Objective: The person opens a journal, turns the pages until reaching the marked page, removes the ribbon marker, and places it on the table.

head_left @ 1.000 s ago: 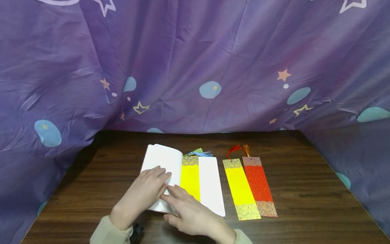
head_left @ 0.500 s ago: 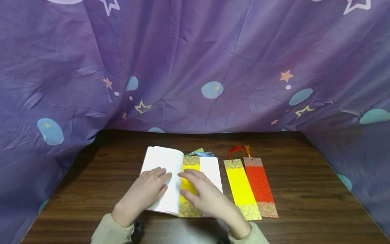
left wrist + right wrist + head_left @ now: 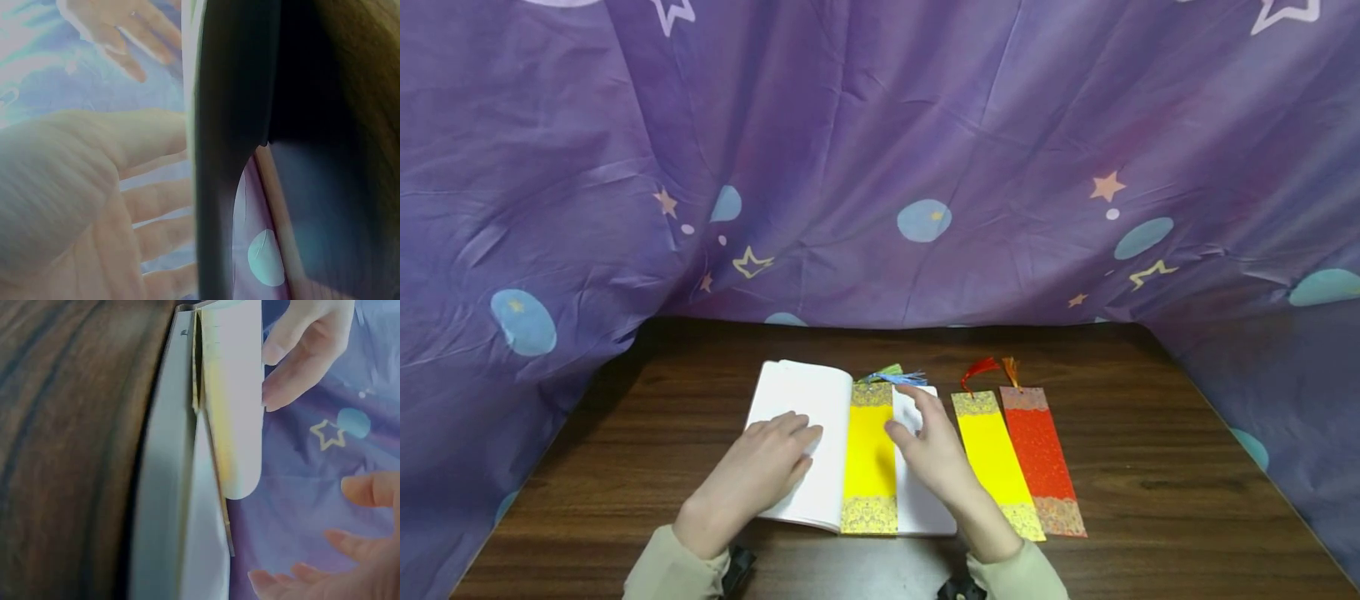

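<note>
On the book [image 3: 917, 504], right half, lies the yellow bookmark [image 3: 868, 457], long axis near to far. I see the right hand [image 3: 937, 447] nearer, just right of it, thumb and fingers spread, holding nothing; the left hand [image 3: 760, 468] rests on the left page [image 3: 801, 392], fingers extended.

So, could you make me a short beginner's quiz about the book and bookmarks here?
1. True or false: the inner yellow bookmark, the one in the open book, lies on the left page.
2. What colour is the tassel on the loose yellow bookmark? A) blue B) red C) green
3. How many bookmarks lie on the table beside the book?

Key:
1. False; it lies on the right page.
2. B.
3. Two: the loose yellow bookmark and the red bookmark.
</note>
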A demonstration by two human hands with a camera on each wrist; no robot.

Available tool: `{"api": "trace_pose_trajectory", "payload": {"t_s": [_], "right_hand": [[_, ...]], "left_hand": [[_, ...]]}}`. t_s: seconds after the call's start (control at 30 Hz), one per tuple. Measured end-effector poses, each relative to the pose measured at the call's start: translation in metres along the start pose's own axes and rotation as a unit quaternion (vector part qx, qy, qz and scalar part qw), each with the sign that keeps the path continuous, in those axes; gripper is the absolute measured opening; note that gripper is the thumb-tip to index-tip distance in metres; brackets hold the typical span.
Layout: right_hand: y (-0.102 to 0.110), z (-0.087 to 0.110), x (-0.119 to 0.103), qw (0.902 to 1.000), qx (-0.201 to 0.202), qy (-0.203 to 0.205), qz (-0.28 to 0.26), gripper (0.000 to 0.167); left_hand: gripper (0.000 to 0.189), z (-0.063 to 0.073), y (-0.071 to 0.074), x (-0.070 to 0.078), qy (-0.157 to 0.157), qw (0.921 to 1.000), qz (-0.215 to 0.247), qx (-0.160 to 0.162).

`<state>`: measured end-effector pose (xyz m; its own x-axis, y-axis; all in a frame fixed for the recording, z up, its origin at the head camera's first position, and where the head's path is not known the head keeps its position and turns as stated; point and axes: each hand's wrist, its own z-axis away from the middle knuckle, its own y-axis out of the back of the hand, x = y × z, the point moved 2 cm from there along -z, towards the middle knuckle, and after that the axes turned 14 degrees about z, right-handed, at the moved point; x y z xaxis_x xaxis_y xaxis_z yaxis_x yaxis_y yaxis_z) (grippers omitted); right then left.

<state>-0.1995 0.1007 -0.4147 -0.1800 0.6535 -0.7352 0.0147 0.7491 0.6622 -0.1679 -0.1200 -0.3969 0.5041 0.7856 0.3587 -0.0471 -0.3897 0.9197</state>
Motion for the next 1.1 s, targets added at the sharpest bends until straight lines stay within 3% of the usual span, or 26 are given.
{"api": "trace_pose_trajectory", "payload": {"t_s": [0.13, 0.27, 0.47, 0.8, 1.1], "right_hand": [[-0.003, -0.004, 0.009, 0.9936, -0.02, -0.07, -0.086, 0.052], [-0.006, -0.006, 0.014, 0.978, -0.044, -0.128, -0.159, 0.054], [-0.01, -0.006, 0.017, 0.9616, -0.058, -0.182, -0.197, 0.06], [-0.016, -0.008, 0.021, 0.9623, -0.076, -0.195, -0.174, 0.066], [-0.022, -0.005, 0.02, 0.9665, -0.108, -0.164, -0.165, 0.059]], "left_hand": [[0.034, 0.0, 0.001, 0.0, 0.006, 1.0, 0.001, -0.005], [0.035, 0.0, 0.0, -0.001, 0.007, 1.0, 0.003, -0.005], [0.036, -0.001, 0.0, -0.001, 0.015, 0.9998, 0.006, -0.014], [0.033, 0.0, -0.001, -0.002, -0.016, 0.9998, 0.009, 0.005], [0.033, 0.0, -0.002, -0.004, -0.015, 0.9998, 0.01, 0.003]]}}
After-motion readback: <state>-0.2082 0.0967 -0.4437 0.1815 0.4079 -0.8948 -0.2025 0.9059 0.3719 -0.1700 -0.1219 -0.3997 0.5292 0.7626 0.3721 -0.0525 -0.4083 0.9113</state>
